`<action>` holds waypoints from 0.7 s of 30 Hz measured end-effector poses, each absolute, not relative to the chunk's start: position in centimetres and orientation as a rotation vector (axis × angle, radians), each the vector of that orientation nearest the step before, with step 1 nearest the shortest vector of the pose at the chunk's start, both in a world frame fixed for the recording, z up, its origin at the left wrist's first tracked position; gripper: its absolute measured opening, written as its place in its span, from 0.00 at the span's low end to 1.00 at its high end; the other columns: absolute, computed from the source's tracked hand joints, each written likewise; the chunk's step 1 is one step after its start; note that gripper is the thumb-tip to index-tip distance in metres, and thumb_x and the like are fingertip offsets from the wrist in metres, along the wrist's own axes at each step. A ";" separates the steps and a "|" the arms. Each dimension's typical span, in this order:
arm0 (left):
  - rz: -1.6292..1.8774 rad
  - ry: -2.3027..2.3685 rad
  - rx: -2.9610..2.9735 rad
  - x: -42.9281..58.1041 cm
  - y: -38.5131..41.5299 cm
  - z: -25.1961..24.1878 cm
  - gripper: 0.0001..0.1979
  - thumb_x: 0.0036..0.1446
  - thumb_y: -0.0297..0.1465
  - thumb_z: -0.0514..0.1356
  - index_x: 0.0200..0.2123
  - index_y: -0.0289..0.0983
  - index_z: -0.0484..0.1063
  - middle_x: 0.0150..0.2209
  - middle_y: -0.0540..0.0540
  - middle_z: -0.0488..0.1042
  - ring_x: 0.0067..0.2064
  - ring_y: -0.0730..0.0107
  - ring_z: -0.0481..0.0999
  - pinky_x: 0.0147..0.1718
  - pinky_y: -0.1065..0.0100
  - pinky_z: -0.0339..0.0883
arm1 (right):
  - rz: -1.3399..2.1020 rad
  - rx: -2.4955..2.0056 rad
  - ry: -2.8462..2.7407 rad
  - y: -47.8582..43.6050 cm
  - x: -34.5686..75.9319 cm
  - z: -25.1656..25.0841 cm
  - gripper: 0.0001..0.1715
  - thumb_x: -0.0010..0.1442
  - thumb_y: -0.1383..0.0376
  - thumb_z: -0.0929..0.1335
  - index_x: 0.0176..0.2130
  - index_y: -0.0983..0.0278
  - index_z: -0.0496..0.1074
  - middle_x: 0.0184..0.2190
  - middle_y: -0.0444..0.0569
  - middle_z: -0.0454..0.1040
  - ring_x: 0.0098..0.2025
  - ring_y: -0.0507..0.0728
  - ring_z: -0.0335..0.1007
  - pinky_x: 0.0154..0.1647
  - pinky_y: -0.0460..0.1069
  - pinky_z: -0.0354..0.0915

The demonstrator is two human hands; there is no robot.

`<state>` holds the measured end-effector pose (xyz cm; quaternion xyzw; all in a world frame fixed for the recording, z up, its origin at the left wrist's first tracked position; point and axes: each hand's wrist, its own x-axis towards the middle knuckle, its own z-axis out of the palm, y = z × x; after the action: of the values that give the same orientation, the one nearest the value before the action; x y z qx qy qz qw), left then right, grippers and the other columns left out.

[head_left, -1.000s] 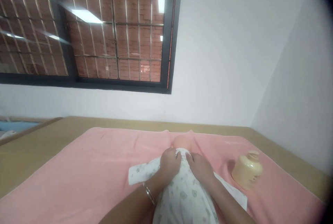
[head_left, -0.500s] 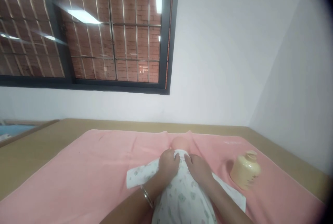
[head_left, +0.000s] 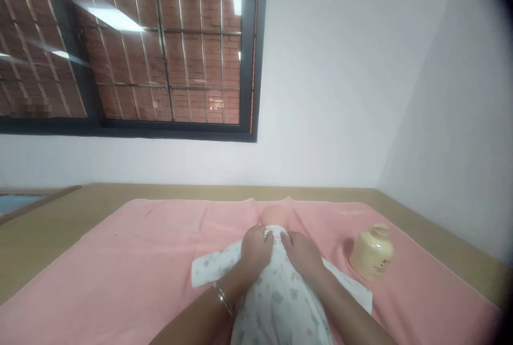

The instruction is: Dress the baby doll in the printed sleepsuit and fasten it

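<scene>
A baby doll lies on a pink towel (head_left: 132, 259), dressed in a white printed garment (head_left: 276, 307); only the top of its bare head (head_left: 274, 217) shows beyond my fingers. My left hand (head_left: 256, 249), with a bangle on the wrist, and my right hand (head_left: 302, 251) both rest on the garment near the doll's neck. Their fingers are curled onto the collar, pinching the cloth. The garment's sleeves spread out to each side, flat on the towel.
A cream-coloured lotion bottle (head_left: 371, 253) stands on the towel to the right of the doll. The towel covers a tan tabletop (head_left: 60, 217) set against white walls. A barred window (head_left: 128, 46) fills the upper left.
Both hands stay on the garment's collar at the doll's neck. The view has shifted slightly, so everything sits a little further left.
</scene>
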<state>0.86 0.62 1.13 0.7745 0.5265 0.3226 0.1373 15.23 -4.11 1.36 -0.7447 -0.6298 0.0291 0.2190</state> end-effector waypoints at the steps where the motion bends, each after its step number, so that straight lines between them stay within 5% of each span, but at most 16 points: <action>1: 0.934 1.520 2.239 0.8 0.6 1.2 0.14 0.59 0.35 0.48 0.33 0.36 0.71 0.35 0.43 0.74 0.37 0.66 0.70 0.37 0.69 0.58 | 0.084 -2.058 -1.744 -4.2 15.2 1.4 0.33 0.65 0.50 0.48 0.32 0.63 0.70 0.31 0.53 0.74 0.31 0.56 0.68 0.29 0.47 0.52; 21: 0.918 1.554 2.241 1.1 0.9 1.4 0.14 0.58 0.35 0.49 0.34 0.35 0.72 0.36 0.42 0.74 0.39 0.64 0.70 0.38 0.67 0.58 | 0.088 -2.088 -1.722 -4.2 15.0 1.7 0.33 0.66 0.51 0.49 0.35 0.66 0.71 0.33 0.55 0.74 0.34 0.56 0.68 0.31 0.47 0.53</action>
<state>1.12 0.89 1.38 0.7721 0.5353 0.3162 0.1317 15.03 -4.16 1.74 -0.7530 -0.6210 0.0319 0.2152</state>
